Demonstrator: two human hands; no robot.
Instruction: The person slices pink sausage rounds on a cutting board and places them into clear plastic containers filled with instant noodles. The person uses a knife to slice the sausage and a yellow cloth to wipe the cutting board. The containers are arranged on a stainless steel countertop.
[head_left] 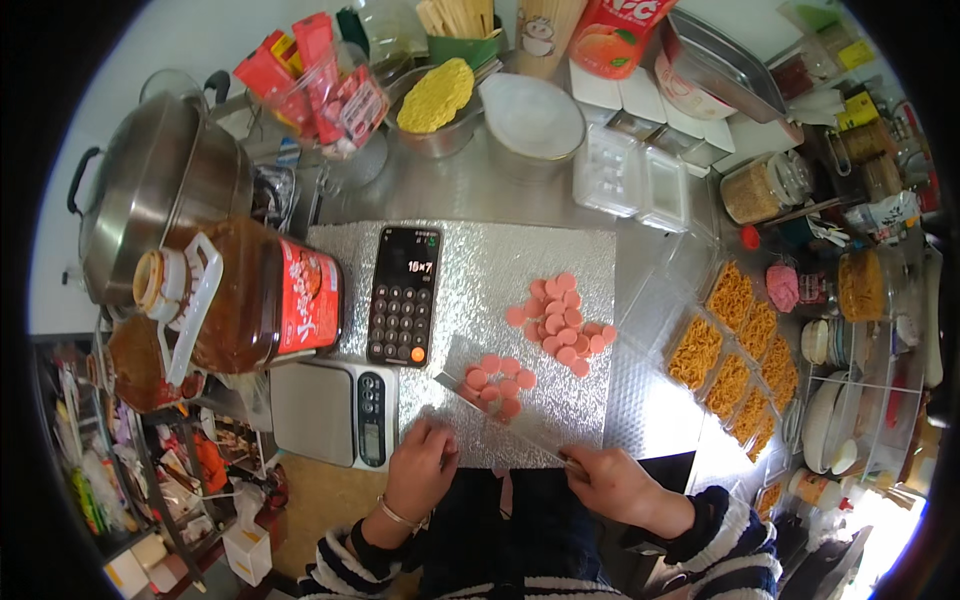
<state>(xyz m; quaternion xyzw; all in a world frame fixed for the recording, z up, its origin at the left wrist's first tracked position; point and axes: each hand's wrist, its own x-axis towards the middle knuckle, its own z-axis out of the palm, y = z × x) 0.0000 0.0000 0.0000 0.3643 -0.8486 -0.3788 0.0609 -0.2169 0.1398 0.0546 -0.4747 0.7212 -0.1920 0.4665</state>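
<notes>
My right hand (620, 485) grips the handle of a kitchen knife (510, 425) at the near edge of a silvery foil sheet. Its blade slants up and left across the sheet, beside a small pile of pink sausage slices (490, 375) and partly over it. A larger heap of round sausage slices (562, 322) lies farther back to the right. At the sheet's near left edge, my left hand (424, 465) has its fingers curled in, with nothing visible in them. Beyond it lies a phone (404, 296) showing a calculator.
A kitchen scale (315, 412) and a large jug of brown liquid (250, 290) stand on the left, before a steel pot (150, 190). Noodle portions (730, 355) in clear trays are at right. Along the back are a white bowl (532, 118) and plastic containers (630, 175).
</notes>
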